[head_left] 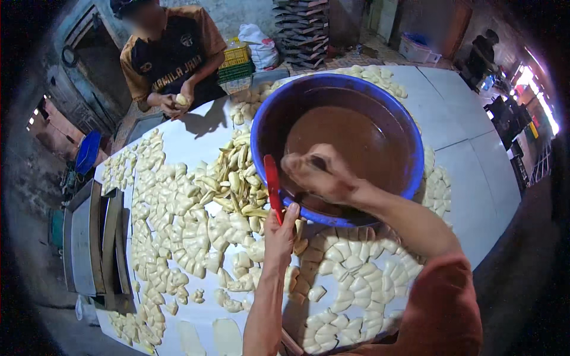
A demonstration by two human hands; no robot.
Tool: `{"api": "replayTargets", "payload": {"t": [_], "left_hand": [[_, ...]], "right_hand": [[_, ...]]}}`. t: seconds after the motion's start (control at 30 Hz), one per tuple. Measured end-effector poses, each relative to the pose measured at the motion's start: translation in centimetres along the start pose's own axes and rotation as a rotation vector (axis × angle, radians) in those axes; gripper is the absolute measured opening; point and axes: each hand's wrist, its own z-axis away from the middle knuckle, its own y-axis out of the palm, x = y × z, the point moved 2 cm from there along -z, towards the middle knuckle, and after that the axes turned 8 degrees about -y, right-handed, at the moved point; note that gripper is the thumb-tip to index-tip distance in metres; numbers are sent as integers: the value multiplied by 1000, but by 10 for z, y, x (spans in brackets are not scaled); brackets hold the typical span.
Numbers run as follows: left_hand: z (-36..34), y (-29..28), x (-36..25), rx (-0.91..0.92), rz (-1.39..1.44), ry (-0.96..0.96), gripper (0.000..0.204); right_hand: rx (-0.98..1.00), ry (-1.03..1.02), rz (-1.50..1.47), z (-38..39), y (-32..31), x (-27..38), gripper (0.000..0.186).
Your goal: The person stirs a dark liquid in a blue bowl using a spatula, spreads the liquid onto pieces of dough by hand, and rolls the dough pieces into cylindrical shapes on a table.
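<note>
My left hand (280,232) is closed around a long, flat red tool with a rounded end (272,184), perhaps a spatula. It holds the tool upright against the near left rim of a large blue tub (256,139). Brown liquid (335,130) lies in the tub. Over its near left part hovers my right hand (323,175), smeared by motion, so its fingers and anything in them are unclear. Left of the tub, long yellowish pieces like peeled bananas (234,178) are heaped. Smooth, pale dough-like pieces (172,219) spread around them and in front of the tub (362,279).
A white table (457,113) carries everything. Across it at the far left, another person (172,59) holds a pale piece (181,99) in both hands. Metal trays (86,237) stand off the left edge. Behind are stacked dark trays (300,29), crates (234,62) and a white sack (259,46).
</note>
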Motion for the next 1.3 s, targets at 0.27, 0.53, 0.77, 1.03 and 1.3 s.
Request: {"api": "replayTargets", "payload": {"t": [0.27,0.53,0.77,1.03,1.3], "left_hand": [[-1,32,-6,41,61,93,21],[0,4,-6,-3,-5,128,26],[-4,8,-1,2,-10,114,27],[-5,19,3,81,45,124,20],[-1,14,-1,60,-10,56,23]], "right_hand": [[-772,-198,28,-78,-119,-104,50],[-796,-9,-267,20,-112,-46,43],[-893,-246,277,12,-136,-71,50],[-1025,-123,158,76,-189,-39,58],[-1107,-163,152,100,-176,-33,44]]}}
